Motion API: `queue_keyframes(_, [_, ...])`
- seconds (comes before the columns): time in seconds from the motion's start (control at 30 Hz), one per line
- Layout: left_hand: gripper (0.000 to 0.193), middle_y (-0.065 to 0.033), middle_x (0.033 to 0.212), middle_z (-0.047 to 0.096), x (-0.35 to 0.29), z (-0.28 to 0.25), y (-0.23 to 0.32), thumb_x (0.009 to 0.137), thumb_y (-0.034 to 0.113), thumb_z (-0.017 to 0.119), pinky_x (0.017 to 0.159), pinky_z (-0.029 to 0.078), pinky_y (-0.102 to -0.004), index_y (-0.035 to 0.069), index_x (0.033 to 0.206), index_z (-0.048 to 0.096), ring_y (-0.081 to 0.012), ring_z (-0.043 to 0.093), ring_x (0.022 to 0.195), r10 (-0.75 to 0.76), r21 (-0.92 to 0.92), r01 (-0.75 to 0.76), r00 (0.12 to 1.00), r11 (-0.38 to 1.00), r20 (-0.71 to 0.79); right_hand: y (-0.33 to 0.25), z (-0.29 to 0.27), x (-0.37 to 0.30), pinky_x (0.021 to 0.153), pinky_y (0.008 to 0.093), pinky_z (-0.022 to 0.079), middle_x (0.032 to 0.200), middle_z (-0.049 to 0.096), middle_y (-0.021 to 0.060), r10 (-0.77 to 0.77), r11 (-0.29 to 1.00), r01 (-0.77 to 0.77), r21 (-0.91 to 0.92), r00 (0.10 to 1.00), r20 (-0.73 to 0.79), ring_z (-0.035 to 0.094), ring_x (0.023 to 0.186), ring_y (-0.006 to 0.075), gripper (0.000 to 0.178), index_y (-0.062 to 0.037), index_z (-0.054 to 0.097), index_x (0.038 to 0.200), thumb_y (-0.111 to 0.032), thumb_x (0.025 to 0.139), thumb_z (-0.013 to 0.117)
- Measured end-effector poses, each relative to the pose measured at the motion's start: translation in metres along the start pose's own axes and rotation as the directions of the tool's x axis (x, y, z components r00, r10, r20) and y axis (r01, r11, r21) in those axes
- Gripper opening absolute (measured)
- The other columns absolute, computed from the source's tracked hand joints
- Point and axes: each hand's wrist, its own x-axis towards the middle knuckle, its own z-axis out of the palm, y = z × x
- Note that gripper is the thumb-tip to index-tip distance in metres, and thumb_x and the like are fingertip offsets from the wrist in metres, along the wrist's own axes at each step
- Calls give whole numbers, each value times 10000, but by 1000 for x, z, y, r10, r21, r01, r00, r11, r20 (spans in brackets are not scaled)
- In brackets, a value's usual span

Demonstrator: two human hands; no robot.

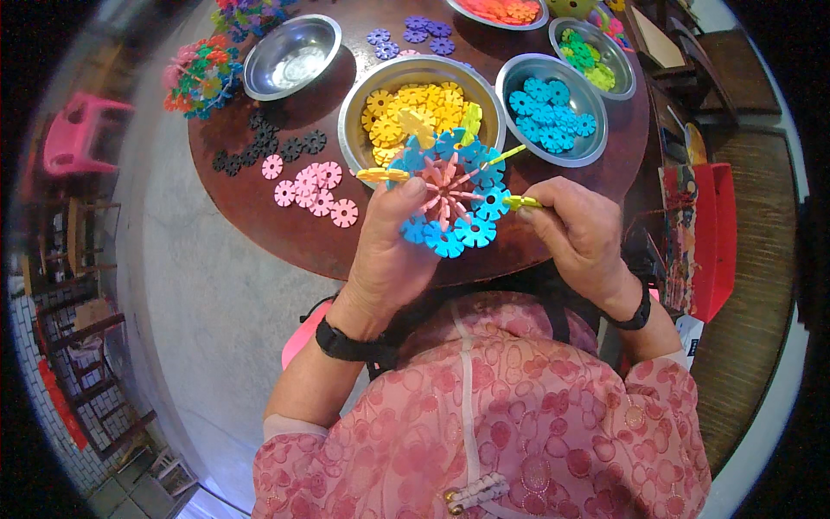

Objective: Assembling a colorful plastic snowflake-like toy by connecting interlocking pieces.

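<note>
Clamping both grips, left hand [389, 251] and right hand [581, 232], on a blue-rimmed, pink-spoked snowflake-disc wheel [450, 192].

Round brown table [285, 229]: steel bowls of yellow discs [415, 108] and blue discs [553, 112], an empty bowl [292, 56] (top left), loose pink discs [313, 189]; pink stool [76, 134] beside.

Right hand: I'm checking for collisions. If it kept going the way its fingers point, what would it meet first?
Probably the blue snowflake-disc wheel held by the left hand; the right hand points a yellow disc at its rim.
</note>
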Motion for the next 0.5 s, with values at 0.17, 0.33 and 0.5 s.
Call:
queue_keyframes(0.17, [378, -55, 1125, 575, 0, -1, -5, 845, 284, 650, 844, 472, -315, 55, 1125, 541, -155, 554, 1035, 8, -41, -9, 1000, 999, -30, -2, 2, -1, 591, 379, 468, 774, 584, 149, -38, 998, 39, -42, 999, 3, 597, 689, 328, 106, -5, 582, 881, -36, 801, 645])
queue_keyframes(0.33, [411, -67, 1140, 565, -3, 2, -5, 835, 291, 668, 847, 477, -325, 55, 1141, 526, -164, 552, 1042, 25, -9, -25, 999, 1000, -22, 0, 2, 1, 600, 368, 476, 783, 596, 146, -56, 993, 53, -107, 998, -28, 606, 695, 323, 107, -7, 588, 883, -33, 798, 648])
queue_keyframes(0.5, [656, -139, 1185, 549, 2, -11, 7, 815, 371, 683, 807, 516, -392, 37, 1303, 399, -263, 585, 1005, 1, -84, 13, 988, 996, 157, 5, -2, 6, 620, 330, 487, 807, 620, 146, 2, 1000, -1, 25, 1000, -30, 628, 706, 290, 110, 0, 606, 895, -37, 804, 653])
